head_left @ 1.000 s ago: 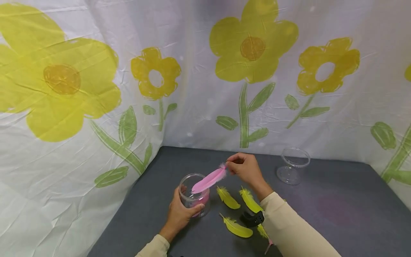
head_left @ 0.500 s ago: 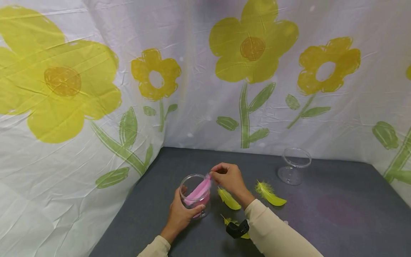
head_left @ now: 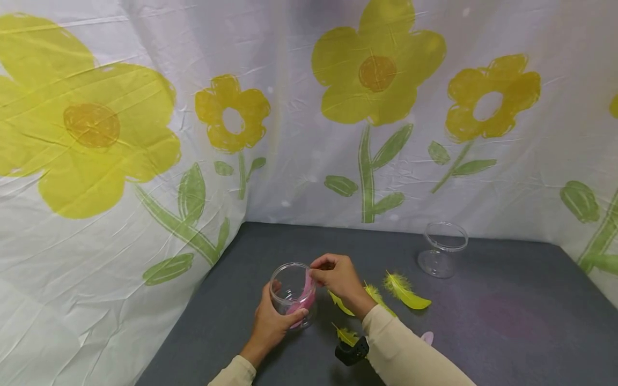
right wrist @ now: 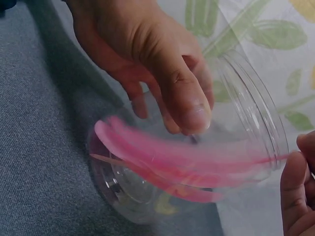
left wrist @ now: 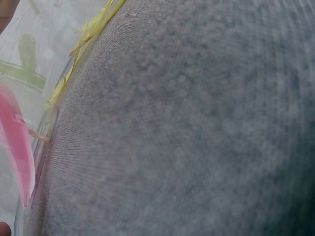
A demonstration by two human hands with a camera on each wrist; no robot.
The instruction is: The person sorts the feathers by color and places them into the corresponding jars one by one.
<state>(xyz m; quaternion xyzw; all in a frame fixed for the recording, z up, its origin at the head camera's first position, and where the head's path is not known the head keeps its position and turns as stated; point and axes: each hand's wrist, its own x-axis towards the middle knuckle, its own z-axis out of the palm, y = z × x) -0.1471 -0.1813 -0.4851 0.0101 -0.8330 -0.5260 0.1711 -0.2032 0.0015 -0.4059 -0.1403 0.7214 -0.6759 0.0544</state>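
Note:
My left hand (head_left: 271, 321) grips a clear plastic jar (head_left: 285, 294) around its side, the thumb across the front. At the jar's right rim my right hand (head_left: 340, 279) pinches a pink feather (head_left: 308, 284) by its quill end. In the right wrist view this feather (right wrist: 197, 153) hangs lengthwise inside the jar, its quill running out over the rim to the fingertips. Another pink feather (right wrist: 184, 191) lies just beneath it in the jar. The left wrist view shows mostly grey cloth, with a pink feather (left wrist: 19, 147) at its left edge.
Several yellow feathers lie right of the jar, one of them a curved yellow feather (head_left: 407, 294). A pale pink tip (head_left: 427, 338) shows beside the right sleeve. A second clear container (head_left: 436, 264) stands at the back right. A flowered cloth (head_left: 299, 177) hangs behind the table.
My right hand has moved left and down, bringing the pink feather from above the jar to inside it. The left hand keeps its grip on the jar.

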